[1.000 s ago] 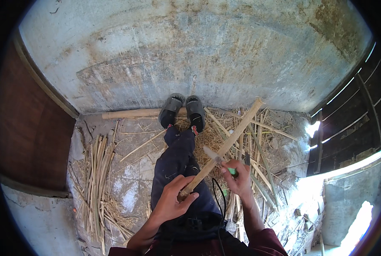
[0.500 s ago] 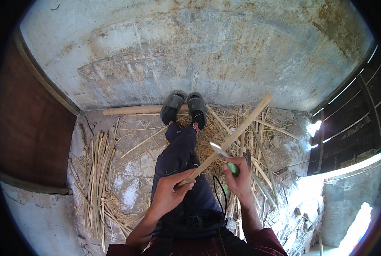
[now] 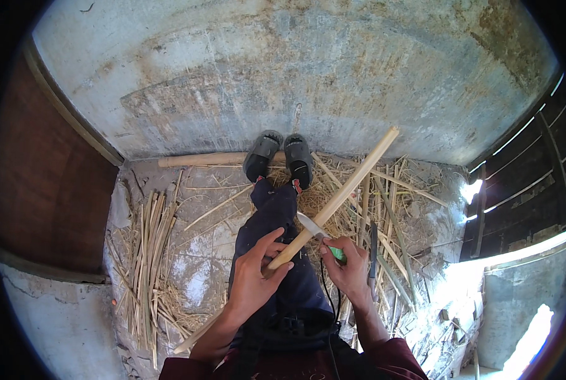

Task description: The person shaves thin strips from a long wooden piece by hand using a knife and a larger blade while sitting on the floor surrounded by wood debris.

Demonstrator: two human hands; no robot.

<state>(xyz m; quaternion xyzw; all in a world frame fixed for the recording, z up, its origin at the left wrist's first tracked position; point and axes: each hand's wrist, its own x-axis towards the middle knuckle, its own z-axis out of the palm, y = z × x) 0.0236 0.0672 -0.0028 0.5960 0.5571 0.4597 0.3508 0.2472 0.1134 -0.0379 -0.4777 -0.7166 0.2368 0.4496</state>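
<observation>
A long split bamboo strip [image 3: 344, 193] slants across my lap, its far end up and to the right, its pale face showing. My left hand [image 3: 254, 275] holds it near the thighs, thumb on one side and loosely raised fingers on the other. Below that wrist, a pale strip end [image 3: 194, 334] juts out beside my left forearm. My right hand [image 3: 348, 269] is closed around the green handle of a knife [image 3: 339, 254]. The knife's blade [image 3: 309, 225] lies across the strip, its tip pointing up and left; whether it cuts into it cannot be made out.
Thin bamboo strips [image 3: 149, 253] lie in a bundle on the floor at left. Shavings and more strips cover the right side around a dark long blade-like tool [image 3: 373, 253]. A bamboo pole [image 3: 201, 159] lies along the concrete wall [image 3: 333, 76], by my shoes [image 3: 297, 154].
The knife has moved left onto the strip. The strip has turned and shows a paler face, and its far end has shifted slightly up. My left fingers have loosened and spread.
</observation>
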